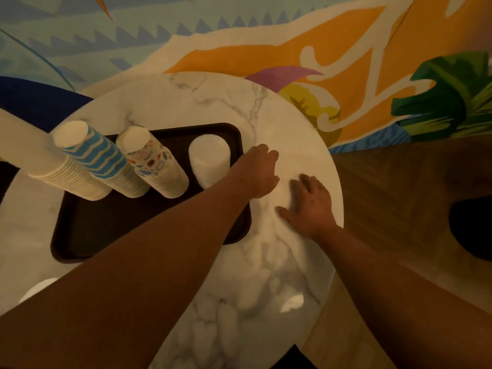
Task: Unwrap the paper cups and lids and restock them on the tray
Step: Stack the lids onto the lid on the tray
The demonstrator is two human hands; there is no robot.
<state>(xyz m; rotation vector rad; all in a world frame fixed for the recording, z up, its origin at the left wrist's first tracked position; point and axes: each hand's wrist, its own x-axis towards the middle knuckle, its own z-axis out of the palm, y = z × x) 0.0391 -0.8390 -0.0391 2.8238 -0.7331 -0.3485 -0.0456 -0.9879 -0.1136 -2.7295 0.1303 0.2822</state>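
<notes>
A dark tray (149,222) sits on the round marble table (202,102). On it stand a blue-striped cup stack (98,155), a patterned cup stack (151,163) and a short white stack (210,161). To the right of the tray lies a pale bundle in clear wrap (282,194); its loose plastic trails toward me. My left hand (258,171) reaches over the tray's right edge and grips the bundle's far side with curled fingers. My right hand (310,206) grips its near side, thumb stretched out to the left. What the wrap contains is blurred.
A tall plain white cup stack (40,155) leans at the tray's left edge. The table's right rim (338,182) lies just beyond my right hand, with wooden floor (399,195) below. A painted wall rises behind the table. A dark object (474,230) sits on the floor at right.
</notes>
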